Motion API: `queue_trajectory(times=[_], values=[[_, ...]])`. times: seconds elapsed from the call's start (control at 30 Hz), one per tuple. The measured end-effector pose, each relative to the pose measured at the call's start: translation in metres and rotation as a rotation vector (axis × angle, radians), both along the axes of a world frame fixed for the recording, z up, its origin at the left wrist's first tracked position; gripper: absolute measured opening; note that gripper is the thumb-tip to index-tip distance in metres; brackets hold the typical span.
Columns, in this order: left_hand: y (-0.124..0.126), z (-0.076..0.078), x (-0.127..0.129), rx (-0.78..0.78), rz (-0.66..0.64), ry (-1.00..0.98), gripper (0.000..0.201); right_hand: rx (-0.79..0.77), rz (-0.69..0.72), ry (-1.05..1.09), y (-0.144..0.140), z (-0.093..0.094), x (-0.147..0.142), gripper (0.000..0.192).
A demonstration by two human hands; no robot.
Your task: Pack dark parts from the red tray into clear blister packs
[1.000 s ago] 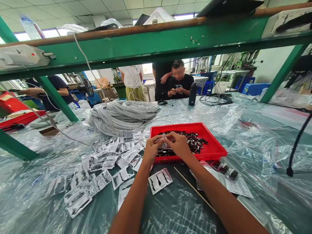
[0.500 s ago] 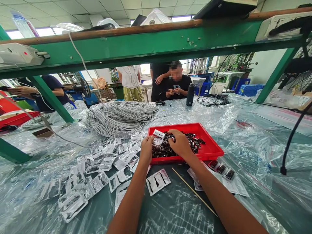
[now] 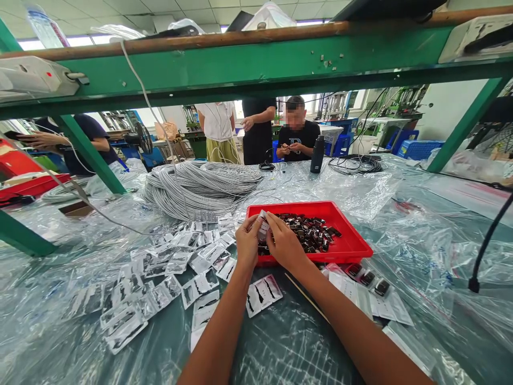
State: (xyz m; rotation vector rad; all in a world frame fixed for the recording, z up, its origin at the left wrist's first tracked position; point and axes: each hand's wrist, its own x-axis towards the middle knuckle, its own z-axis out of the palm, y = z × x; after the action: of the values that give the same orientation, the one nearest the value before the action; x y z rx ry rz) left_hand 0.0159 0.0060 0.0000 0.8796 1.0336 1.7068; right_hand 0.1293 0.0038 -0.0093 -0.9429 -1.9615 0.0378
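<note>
While both hands meet over the near-left corner of the red tray (image 3: 352,247), the left hand (image 3: 247,243) and right hand (image 3: 285,245) pinch one small clear plastic pouch (image 3: 262,225) between them, fingers (image 3: 256,223) of each closed on its edges. The pouch sits just above the tray's front rim, raised off the heap of small dark connector parts (image 3: 308,232) lying inside. Whether a part is already inside the pouch cannot be told; it is partly hidden by the fingers.

Filled pouches (image 3: 172,267) lie scattered over the plastic-covered tabletop (image 3: 420,256) to the left, a few more (image 3: 262,293) between the forearms, and a strip with dark parts (image 3: 366,279) lies to the right of the tray. A thin wooden stick (image 3: 306,297) lies under the right forearm. A coil of grey cable (image 3: 200,187) lies behind the pouches.

The likely slip is a thin, slick pouch sliding out of the pinch, or a small part falling past its mouth back into the heap or onto the crinkled sheet, where it would be hard to spot. The right forearm could also nudge the stick or the strip beside it.
</note>
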Motion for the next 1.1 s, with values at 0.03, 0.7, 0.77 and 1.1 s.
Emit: queue_trajectory(times=[0.03, 0.7, 0.77, 1.1], values=[[0.0, -0.001, 0.0, 0.006, -0.004, 0.009, 0.041, -0.023, -0.006, 0.034, 0.0, 0.0, -0.002, 0.046], [0.007, 0.017, -0.037, -0.059, 0.158, 0.532, 0.031, -0.322, 0.091, 0.327, 0.014, 0.022, 0.032, 0.033], [0.013, 0.016, -0.05, -0.064, 0.256, 0.52, 0.033, -0.273, 0.047, 0.303, 0.014, 0.025, 0.035, 0.033], [-0.038, 0.019, -0.1, -0.264, 0.23, 1.363, 0.019, -0.161, 0.212, 0.082, 0.0, 0.036, 0.018, 0.034]])
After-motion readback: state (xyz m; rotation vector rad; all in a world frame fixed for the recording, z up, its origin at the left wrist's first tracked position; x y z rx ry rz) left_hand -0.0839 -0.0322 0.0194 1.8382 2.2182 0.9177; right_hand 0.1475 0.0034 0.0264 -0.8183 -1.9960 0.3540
